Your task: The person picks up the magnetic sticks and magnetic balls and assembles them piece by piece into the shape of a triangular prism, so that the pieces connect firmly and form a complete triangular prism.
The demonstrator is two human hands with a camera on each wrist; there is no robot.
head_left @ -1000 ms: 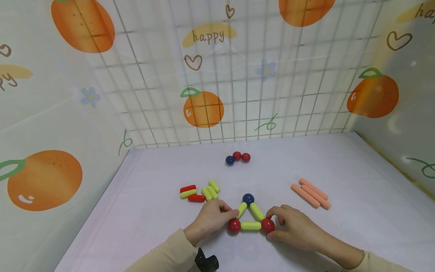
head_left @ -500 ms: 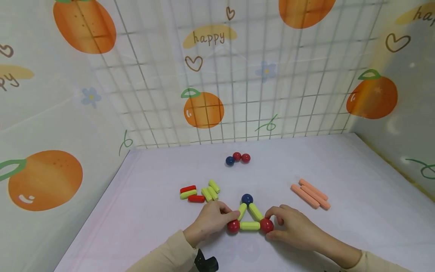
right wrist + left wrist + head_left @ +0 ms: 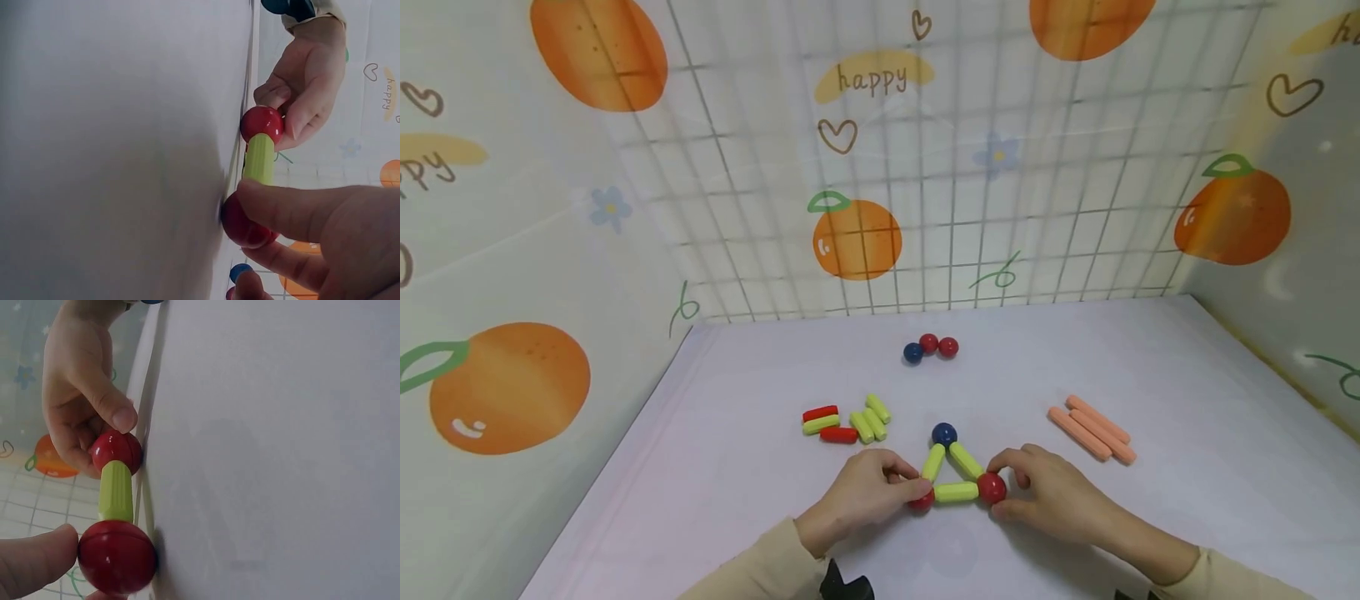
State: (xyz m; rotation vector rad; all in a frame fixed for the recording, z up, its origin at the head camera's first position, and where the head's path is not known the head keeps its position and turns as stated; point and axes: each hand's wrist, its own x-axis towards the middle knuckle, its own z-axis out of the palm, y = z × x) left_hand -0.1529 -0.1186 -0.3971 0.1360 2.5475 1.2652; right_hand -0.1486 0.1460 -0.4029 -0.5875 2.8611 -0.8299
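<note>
A triangle of three lime-green rods and three balls lies on the white table in the head view. Its far corner is a blue ball (image 3: 944, 435); the near corners are a left red ball (image 3: 922, 502) and a right red ball (image 3: 992, 488). One green rod (image 3: 956, 492) joins the two red balls. My left hand (image 3: 861, 493) pinches the left red ball, its thumb overlapping the top. With thumb and fingers on either side, my right hand (image 3: 1054, 498) pinches the right red ball (image 3: 242, 224), as the right wrist view shows close up.
Beyond the left hand lie short green rods (image 3: 868, 425) and red rods (image 3: 838, 435). Loose red balls (image 3: 948, 347) and a blue one (image 3: 913, 353) sit farther back. Several longer peach rods (image 3: 1090, 429) lie at right. A printed curtain (image 3: 775, 208) stands behind the table.
The triangle has turned slightly counterclockwise, its right red ball shifting a little away from me. My left thumb now covers more of the left ball. The head view has shifted slightly.
</note>
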